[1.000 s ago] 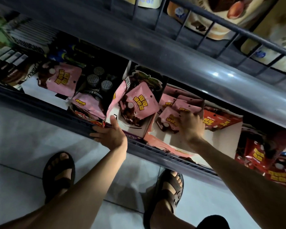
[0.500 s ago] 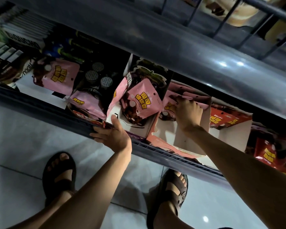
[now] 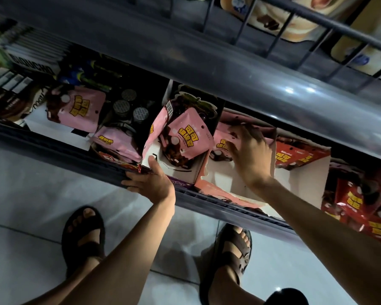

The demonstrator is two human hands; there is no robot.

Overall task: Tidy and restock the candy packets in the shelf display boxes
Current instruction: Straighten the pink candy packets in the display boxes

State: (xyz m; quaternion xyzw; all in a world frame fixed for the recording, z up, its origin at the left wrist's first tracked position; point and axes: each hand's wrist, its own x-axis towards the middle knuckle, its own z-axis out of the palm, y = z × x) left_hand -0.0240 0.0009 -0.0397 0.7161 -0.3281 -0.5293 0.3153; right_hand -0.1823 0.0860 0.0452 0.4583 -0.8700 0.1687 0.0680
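Note:
Pink candy packets with yellow lettering fill white display boxes on a low shelf. My left hand (image 3: 153, 183) grips the front edge of the middle display box (image 3: 180, 175), thumb on its wall; a pink packet (image 3: 188, 137) stands tilted inside. My right hand (image 3: 249, 155) reaches into the neighbouring pink display box (image 3: 220, 186), fingers spread over the pink packets (image 3: 220, 142) at its back. Whether those fingers pinch a packet is hidden. Red packets (image 3: 295, 155) lie in the box to the right.
A dark shelf rail (image 3: 229, 203) runs along the front. The upper shelf edge (image 3: 251, 84) overhangs the boxes. More pink packets (image 3: 84, 108) and dark round-lidded jars (image 3: 128, 106) sit left. Red packets (image 3: 361, 205) crowd the far right. My sandalled feet stand on pale floor tiles (image 3: 31, 205).
My right hand has slid deeper toward the back of the pink box, pushing the pink packets rearward. The left hand has stayed on the middle box's front edge.

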